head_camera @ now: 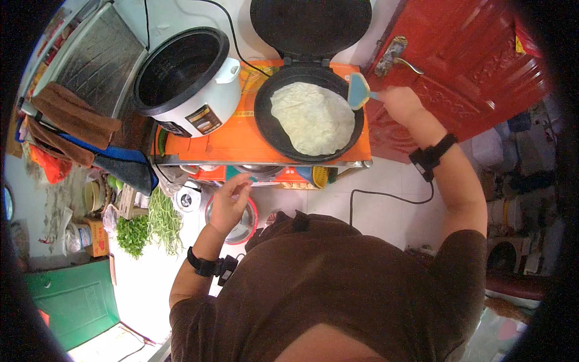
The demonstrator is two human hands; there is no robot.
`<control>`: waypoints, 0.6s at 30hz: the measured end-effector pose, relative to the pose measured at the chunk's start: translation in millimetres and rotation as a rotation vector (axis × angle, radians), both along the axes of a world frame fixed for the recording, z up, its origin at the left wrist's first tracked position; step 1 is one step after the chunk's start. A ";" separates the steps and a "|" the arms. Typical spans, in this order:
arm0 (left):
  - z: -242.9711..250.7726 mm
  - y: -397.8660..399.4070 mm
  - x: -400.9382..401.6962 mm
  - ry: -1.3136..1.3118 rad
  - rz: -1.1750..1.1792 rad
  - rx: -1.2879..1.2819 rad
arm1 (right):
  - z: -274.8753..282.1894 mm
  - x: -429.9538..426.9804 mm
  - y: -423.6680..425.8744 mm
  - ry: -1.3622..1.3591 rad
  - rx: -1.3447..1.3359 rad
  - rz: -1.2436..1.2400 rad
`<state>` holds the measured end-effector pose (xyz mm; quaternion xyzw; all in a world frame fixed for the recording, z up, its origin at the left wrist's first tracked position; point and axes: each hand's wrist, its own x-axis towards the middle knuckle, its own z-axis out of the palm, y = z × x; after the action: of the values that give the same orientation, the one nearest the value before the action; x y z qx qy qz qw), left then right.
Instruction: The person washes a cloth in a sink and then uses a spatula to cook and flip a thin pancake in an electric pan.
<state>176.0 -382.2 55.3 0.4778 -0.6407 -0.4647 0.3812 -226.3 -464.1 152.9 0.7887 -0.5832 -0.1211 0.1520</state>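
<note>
A pale, uneven flatbread (314, 120) lies on the black round plate (268, 131) of an electric griddle, whose lid (312, 27) stands raised behind. My right hand (402, 104) grips the handle of a blue-grey spatula (358, 91). The blade is over the griddle's right rim, beside the flatbread; whether it touches either is unclear. My left hand (230, 206) hovers in front of the stand, fingers loosely curled, with nothing visible in it. Below that hand, a red-rimmed metal basin (246, 224) is partly hidden.
Left of the griddle, a white cooker (203, 106) with a dark inner pot sits tilted in view on the orange stand top (226, 151). A red door (457, 77) is at right. Green leaves (132, 235) and long beans (163, 221) lie left. A cable (384, 192) hangs from my right wrist strap.
</note>
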 end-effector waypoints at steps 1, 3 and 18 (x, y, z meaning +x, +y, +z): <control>0.7 0.8 0.7 -0.027 -0.006 -0.006 | 4.0 -4.6 0.9 -0.069 0.067 -0.049; -2.5 3.2 3.6 -0.019 0.014 0.012 | 5.5 -10.6 2.1 -0.132 0.139 -0.092; -12.7 6.5 13.8 -0.040 0.048 0.069 | -5.5 -14.1 33.8 -0.571 0.266 -0.297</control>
<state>189.8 -375.6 42.6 0.5150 -0.6203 -0.4675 0.3625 -240.5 -430.3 147.4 0.7103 -0.6896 0.0087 -0.1409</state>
